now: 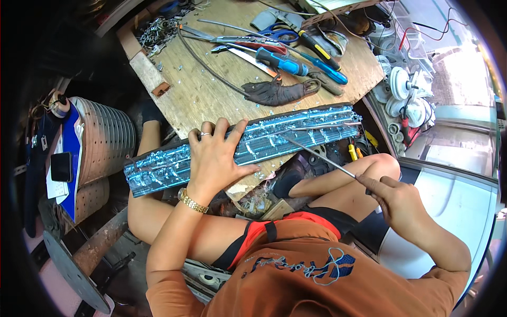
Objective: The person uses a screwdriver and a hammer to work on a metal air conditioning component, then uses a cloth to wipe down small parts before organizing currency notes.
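A long, dark ribbed bar streaked with shiny bluish-silver metal lies slantwise across the wooden board's front edge and over my legs. My left hand, with a ring and a gold watch, presses flat on it left of the middle, fingers spread. In my right hand, fingers are wrapped around a long thin metal rod; its handle end is hidden in the fist. The rod slants up to the left, and its far end meets the bar's top face. Another thin metal strip lies along the bar's right part.
On the wooden board lie a blue-handled screwdriver, blue scissors, a cloth-wrapped tool and scattered small screws. A perforated metal drum bearing a phone stands left; white spools sit right.
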Motion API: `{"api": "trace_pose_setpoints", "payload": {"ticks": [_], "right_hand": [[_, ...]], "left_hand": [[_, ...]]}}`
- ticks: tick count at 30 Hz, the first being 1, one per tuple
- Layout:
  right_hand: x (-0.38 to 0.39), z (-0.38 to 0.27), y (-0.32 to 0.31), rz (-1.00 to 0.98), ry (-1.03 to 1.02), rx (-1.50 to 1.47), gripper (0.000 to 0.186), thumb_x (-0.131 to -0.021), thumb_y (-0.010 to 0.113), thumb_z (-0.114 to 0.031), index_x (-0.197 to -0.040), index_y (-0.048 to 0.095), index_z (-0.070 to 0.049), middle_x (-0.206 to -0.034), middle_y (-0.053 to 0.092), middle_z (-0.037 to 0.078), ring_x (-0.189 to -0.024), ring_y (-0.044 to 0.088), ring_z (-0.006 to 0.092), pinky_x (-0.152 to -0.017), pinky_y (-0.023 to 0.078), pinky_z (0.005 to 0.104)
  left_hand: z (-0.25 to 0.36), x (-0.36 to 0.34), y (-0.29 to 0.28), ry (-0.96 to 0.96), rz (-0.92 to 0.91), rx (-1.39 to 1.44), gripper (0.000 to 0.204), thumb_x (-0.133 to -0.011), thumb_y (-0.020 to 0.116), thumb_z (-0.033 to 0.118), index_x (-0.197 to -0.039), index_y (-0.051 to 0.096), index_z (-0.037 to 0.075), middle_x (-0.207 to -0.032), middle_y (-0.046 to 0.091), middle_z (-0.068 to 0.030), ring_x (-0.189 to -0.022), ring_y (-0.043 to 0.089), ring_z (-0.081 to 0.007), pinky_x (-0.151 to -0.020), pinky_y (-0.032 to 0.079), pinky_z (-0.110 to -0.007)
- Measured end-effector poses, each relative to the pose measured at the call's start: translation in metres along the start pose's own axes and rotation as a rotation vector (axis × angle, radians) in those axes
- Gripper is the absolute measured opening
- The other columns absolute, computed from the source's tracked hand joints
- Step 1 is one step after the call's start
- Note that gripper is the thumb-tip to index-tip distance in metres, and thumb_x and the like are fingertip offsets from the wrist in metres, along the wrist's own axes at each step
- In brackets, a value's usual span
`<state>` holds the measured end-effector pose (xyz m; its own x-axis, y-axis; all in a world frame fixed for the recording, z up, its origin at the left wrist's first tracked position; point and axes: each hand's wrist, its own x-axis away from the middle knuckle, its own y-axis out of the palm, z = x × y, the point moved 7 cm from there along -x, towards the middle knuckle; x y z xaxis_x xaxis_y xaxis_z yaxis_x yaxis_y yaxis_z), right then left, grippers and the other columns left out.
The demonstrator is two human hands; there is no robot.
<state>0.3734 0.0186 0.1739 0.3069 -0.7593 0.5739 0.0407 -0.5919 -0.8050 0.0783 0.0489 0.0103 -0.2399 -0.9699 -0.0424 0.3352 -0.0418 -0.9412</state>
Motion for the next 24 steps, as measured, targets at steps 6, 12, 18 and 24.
{"api": "trace_pose_setpoints", "payload": {"ticks": [6,12,18,24], "right_hand": [[-0.002,-0.028,-0.017,-0.015,-0.007,0.175,0.063,-0.083,0.066,0.005,-0.142,0.066,-0.018,-0.090,0.068,0.012,-0.071,0.068,0.0357,-0.062,0.056,0.0454],[0.010,0.003,0.046,0.052,0.009,0.084,0.075,-0.077,0.069,-0.001,-0.149,0.060,-0.022,-0.085,0.065,0.015,-0.069,0.069,0.0335,-0.057,0.055,0.0449],[0.001,0.024,0.154,0.409,-0.064,0.072,0.074,-0.085,0.069,-0.009,-0.154,0.055,-0.031,-0.088,0.054,0.008,-0.065,0.064,0.0264,-0.054,0.053,0.0412],[-0.034,0.042,0.208,0.574,-0.114,-0.088,0.067,-0.088,0.075,-0.019,-0.152,0.058,-0.031,-0.086,0.051,0.007,-0.066,0.063,0.0241,-0.055,0.051,0.0395]], "left_hand": [[0.002,-0.009,0.003,0.065,-0.007,0.021,0.099,-0.057,0.092,0.057,-0.142,0.061,0.016,-0.121,0.057,-0.0108,-0.111,0.052,-0.0352,-0.094,0.039,-0.052],[0.001,-0.009,0.004,0.058,-0.023,0.006,0.100,-0.058,0.090,0.059,-0.143,0.060,0.017,-0.123,0.056,-0.0124,-0.111,0.052,-0.0365,-0.093,0.039,-0.052],[0.003,-0.012,0.000,0.015,0.018,-0.061,0.092,-0.062,0.088,0.057,-0.142,0.062,0.020,-0.121,0.056,-0.0088,-0.113,0.053,-0.0344,-0.090,0.041,-0.054],[0.003,-0.005,0.001,0.021,0.010,-0.097,0.096,-0.061,0.089,0.058,-0.145,0.060,0.023,-0.122,0.055,-0.0104,-0.114,0.052,-0.0373,-0.090,0.040,-0.055]]}}
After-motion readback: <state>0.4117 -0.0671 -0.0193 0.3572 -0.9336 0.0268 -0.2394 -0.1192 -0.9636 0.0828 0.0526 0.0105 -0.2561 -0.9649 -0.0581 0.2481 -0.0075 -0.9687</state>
